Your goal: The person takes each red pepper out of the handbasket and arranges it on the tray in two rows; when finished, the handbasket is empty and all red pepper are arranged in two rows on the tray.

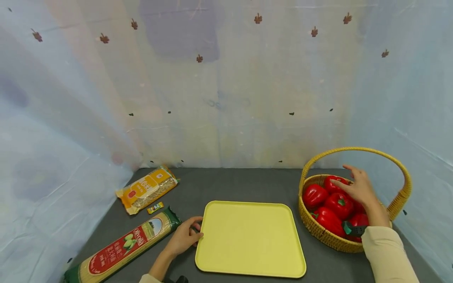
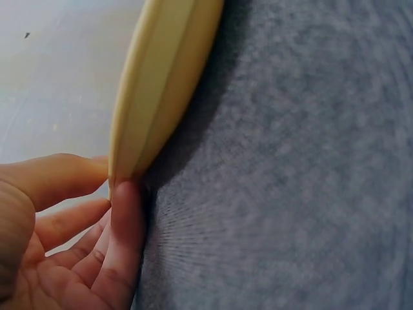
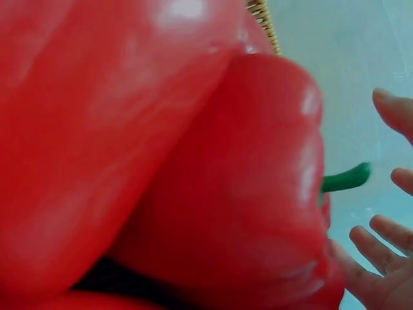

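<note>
My left hand pinches the left rim of a yellow rectangular tray. In the left wrist view the thumb and fingers meet on the tray's edge. On the right, a woven basket with a tall arched handle holds several red bell peppers. Over the basket's back part, under the handle, my right hand has its fingers spread, with nothing in them. The right wrist view shows that hand beside a bell pepper with a green stem; whether they touch cannot be told.
A long pack of spaghetti lies at the left front. Behind it are a small yellow packet and an orange-and-clear food bag. Dark grey cloth covers the table, and a pale patterned curtain hangs at the back and sides.
</note>
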`<state>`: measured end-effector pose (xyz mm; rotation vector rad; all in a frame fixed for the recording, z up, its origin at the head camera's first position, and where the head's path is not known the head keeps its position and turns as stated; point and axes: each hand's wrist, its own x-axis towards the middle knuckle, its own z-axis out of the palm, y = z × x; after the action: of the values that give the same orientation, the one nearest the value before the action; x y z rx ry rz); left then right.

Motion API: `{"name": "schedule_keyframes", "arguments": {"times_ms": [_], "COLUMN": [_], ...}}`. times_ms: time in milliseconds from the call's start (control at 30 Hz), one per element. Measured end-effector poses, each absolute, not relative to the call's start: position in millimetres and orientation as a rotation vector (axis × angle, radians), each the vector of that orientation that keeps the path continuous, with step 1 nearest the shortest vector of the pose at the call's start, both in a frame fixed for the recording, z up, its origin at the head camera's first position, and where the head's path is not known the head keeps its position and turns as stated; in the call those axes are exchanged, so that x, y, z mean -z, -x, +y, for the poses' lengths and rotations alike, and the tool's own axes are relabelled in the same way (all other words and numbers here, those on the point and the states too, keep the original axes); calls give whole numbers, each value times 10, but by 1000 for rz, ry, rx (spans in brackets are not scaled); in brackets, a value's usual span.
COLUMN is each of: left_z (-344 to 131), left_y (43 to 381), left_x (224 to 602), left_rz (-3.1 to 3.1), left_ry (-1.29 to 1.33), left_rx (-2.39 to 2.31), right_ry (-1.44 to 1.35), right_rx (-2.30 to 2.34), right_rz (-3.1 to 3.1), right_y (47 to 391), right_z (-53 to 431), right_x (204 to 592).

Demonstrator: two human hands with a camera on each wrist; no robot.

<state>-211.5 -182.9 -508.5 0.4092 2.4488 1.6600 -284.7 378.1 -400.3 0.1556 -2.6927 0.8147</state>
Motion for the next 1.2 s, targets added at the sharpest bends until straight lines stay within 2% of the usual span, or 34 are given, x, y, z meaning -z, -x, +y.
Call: {"name": "schedule_keyframes", "arguments": {"times_ms": [467,733,1200], "left_z": [-1823,-1778,-1803], "left_y": [2078,1948,1962], "left_x": [5086,4851,4876], "left_rz": [2402,2382,2383], "left_ry": [-430,-423,-417], "left_rx": [-1691,-1703,-1709], "right_ry": [-243,-200,-43], "right_rx": [-743,-736,-740], "right_rz": [-2749,-2846,-2899], "right_y": [2888,2903,2923], "right_z": [3841,3823,3752], "right_x": [4159,4140,4129]}}
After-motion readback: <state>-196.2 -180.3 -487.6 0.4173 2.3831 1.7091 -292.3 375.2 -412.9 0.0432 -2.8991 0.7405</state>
